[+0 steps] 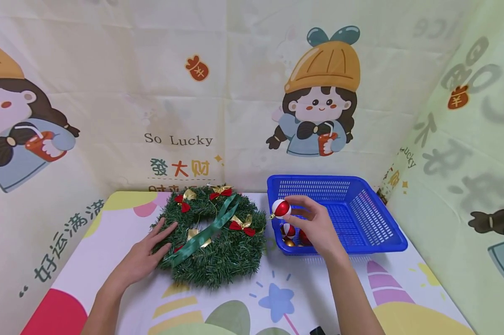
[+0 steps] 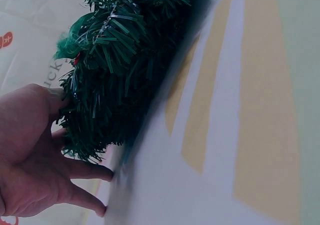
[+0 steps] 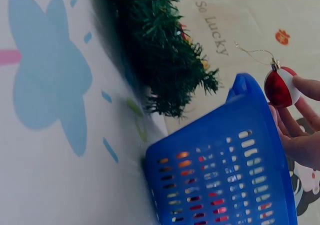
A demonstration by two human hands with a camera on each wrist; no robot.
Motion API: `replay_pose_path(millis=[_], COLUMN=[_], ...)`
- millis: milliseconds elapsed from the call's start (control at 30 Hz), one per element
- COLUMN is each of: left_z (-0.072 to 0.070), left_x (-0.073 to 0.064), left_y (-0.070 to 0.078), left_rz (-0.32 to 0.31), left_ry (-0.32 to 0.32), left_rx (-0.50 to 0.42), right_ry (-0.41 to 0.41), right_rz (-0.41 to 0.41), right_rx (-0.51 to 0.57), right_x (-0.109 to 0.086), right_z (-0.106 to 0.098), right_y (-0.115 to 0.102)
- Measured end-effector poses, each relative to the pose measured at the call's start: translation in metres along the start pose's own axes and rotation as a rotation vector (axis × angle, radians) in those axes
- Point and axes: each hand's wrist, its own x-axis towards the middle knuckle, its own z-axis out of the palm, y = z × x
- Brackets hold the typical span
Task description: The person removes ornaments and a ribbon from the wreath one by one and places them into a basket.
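A red and white Christmas ball [image 1: 281, 209] with a gold cap is pinched between the thumb and fingers of my right hand [image 1: 316, 227], above the near left rim of the blue basket [image 1: 386, 218]. In the right wrist view a thin gold string hangs off the Christmas ball [image 3: 281, 87]. My left hand [image 1: 144, 255] rests with spread fingers on the left side of a green wreath [image 1: 218, 267]. Red and gold bows and a long green ribbon [image 1: 210, 231] lie across the wreath. In the left wrist view, the left hand [image 2: 35, 155] touches the wreath's outer needles.
Inside the basket's near left corner lie more balls, among them a red and white ball [image 1: 288, 230] and a gold ball [image 1: 290, 242]. A printed cloth [image 1: 235, 316] covers the table. Printed curtains [image 1: 243, 93] stand behind and at both sides. A small black object [image 1: 317, 331] shows at the front edge.
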Motion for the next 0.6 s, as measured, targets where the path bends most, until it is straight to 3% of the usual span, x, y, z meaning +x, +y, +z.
replay_pose_path(millis=[600], left_z=[0.0], left_x=[0.0], left_y=[-0.001], left_rz=[0.003], left_ry=[0.001], left_rx=[0.004], right_ry=[0.063], right_rz=[0.06], right_rx=[-0.028], right_x=[-0.009], right_z=[-0.034], right_y=[0.012])
